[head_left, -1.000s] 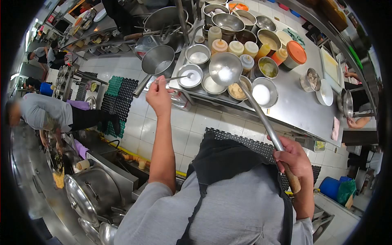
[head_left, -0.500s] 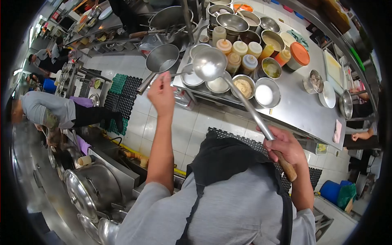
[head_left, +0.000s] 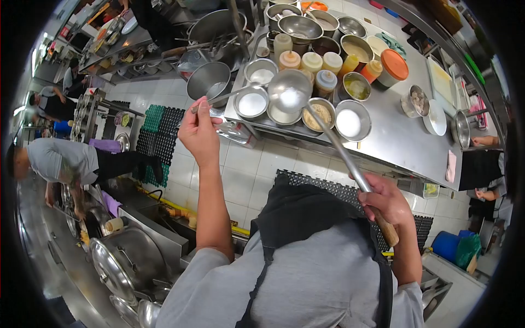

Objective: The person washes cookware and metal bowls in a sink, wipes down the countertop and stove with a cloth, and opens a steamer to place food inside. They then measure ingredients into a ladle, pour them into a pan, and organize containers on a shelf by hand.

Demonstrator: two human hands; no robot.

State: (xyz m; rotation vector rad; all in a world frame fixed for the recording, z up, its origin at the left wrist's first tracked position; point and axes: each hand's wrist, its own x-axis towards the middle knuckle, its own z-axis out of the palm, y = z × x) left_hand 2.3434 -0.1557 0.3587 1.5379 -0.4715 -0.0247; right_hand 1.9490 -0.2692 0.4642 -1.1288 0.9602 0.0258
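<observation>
My right hand (head_left: 385, 199) is closed around the long handle of a metal ladle (head_left: 291, 92), near its wooden end. The ladle's bowl hangs over the near edge of the steel table, above several small seasoning bowls. Between the fingertips of my left hand (head_left: 200, 134) is the thin handle of a metal spoon (head_left: 227, 96), pointing right toward the ladle; its far tip is hard to make out. Below and around the ladle are a bowl of white powder (head_left: 252, 103), a bowl of tan paste or powder (head_left: 319, 115) and another white-filled bowl (head_left: 352, 121).
Squeeze bottles (head_left: 311, 63) and an orange-lidded tub (head_left: 394, 66) crowd the steel table (head_left: 391, 131). A deep metal pan (head_left: 208, 82) stands left of it. Large lidded pot (head_left: 130, 262) sits at lower left. One co-worker (head_left: 71, 161) bends over the left counter; others are at the right edge.
The ladle's bowl has moved right and slightly down over the seasoning bowls. My left hand has shifted left with the spoon. The view has turned a little, and the left co-worker's arms have moved.
</observation>
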